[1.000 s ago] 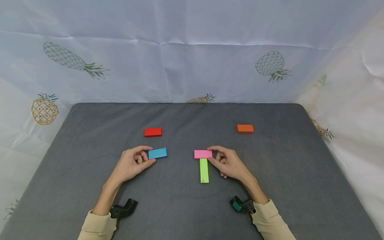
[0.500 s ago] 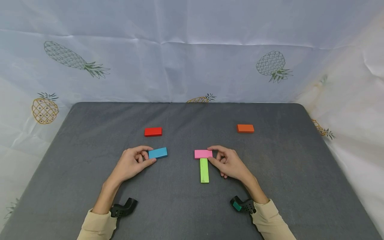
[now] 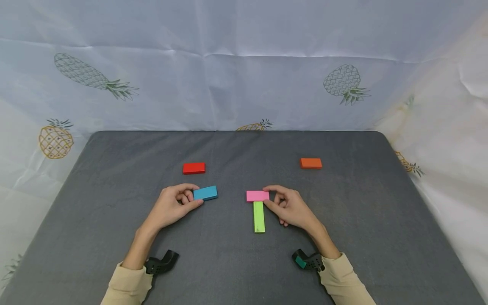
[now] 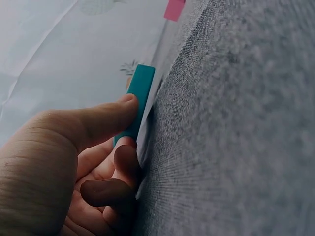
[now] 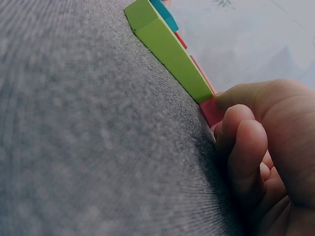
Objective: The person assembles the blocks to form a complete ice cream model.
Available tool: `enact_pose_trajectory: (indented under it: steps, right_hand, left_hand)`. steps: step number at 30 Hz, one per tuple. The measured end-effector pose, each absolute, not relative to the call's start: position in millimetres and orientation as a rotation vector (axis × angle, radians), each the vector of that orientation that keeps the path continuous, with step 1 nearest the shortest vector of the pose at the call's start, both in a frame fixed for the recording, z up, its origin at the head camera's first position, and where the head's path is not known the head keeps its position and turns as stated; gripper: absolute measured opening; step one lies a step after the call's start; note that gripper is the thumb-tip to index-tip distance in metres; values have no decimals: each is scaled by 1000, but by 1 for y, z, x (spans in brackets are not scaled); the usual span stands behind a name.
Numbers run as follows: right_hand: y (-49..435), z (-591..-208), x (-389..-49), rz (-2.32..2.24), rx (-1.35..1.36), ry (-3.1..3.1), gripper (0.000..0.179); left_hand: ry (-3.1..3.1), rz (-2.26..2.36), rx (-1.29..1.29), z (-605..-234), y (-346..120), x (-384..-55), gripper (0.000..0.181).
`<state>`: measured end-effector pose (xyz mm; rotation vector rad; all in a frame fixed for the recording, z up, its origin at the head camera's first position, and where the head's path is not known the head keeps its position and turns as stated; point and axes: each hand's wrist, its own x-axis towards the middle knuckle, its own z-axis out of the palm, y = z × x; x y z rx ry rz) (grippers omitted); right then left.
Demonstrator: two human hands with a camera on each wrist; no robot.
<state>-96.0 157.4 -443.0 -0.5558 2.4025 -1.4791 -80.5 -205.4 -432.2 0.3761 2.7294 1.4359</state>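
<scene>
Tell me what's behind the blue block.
Behind the blue block, slightly left, the red block lies on the gray table. The blue block's far face is hidden from view.

On the surface (image 3: 228,271), the near block (image 3: 259,217) points away from you, its far end meeting the near side of the middle block (image 3: 257,196). Your right hand (image 3: 291,207) is at that block's right end. Apart to its left is the left block (image 3: 206,193), your left hand (image 3: 173,205) at its left end. Behind lie the far-left block (image 3: 194,168) and, beyond your right hand, the far-right block (image 3: 311,163).
</scene>
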Motion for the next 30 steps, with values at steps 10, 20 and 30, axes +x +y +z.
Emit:
enact_pose_trajectory:
  steps: [10,20,30]
  right_hand:
    - [158,-443,-96,-1477,-549,2397,34]
    - [157,-441,-96,-1479,-539,2401,35]
    - [157,-442,-97,-1459,-534,2408,36]
  left_hand:
    - [2712,1423,399,-432,-192,-91,29]
    - [2695,1429,457,-429,-174,-101,29]
    - [2672,1412,492,-430,-161,-109,28]
